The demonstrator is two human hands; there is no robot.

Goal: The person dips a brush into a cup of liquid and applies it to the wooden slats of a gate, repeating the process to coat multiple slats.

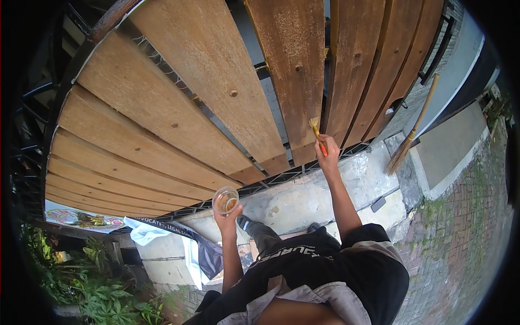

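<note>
In the head view my right hand (328, 154) is closed around the orange-red handle of a paintbrush (314, 128). Its pale bristles rest against the lower part of a wooden plank (297, 81) of the gate. My left hand (229, 216) grips a clear plastic cup (225, 200) with a little brownish liquid at the bottom. This plank and those to its right look darker and wetter brown, while the planks (208, 70) to the left are paler and dry-looking. Narrow gaps run between the planks.
A straw broom (402, 154) leans at the right beside a concrete ramp (452, 146). Underfoot lies a pale concrete ledge (357, 179), with a dark flat object (378, 204) on it. A printed banner (208, 254) and leafy plants (103, 292) are at the lower left.
</note>
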